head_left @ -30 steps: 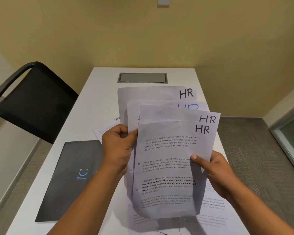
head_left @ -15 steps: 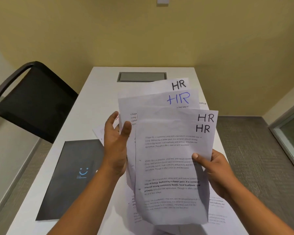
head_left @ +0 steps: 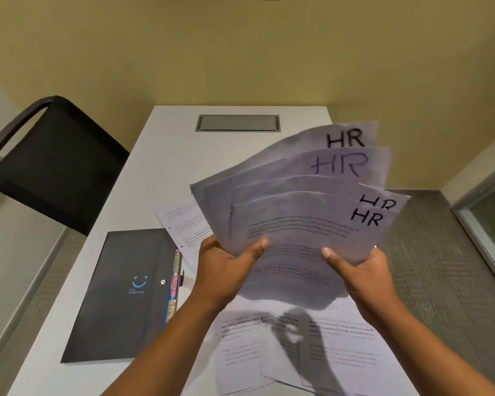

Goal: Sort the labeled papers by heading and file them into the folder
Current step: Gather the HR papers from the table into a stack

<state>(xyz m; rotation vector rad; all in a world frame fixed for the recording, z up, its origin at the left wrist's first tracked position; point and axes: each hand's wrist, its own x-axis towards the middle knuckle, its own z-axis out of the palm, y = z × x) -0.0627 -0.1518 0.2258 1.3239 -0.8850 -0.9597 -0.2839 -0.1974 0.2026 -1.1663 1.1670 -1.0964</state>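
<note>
Since half a second ago, HR sheets [head_left: 303, 212] swung rightward, fanned, lifted off white table [head_left: 160, 172]. Left hand [head_left: 226, 270] and right hand [head_left: 360, 272] both pinch their near edge. Closed black folder [head_left: 120, 295] lies near-left, long axis running away, nearest left hand. Loose papers [head_left: 312, 352] underneath; nothing blocking.

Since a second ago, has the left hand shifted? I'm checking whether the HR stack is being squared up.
Yes. The left hand has moved right, away from the black folder, and now grips the HR papers lower down.

Left hand [head_left: 226, 270], right hand [head_left: 363, 275], both gripping.
</note>
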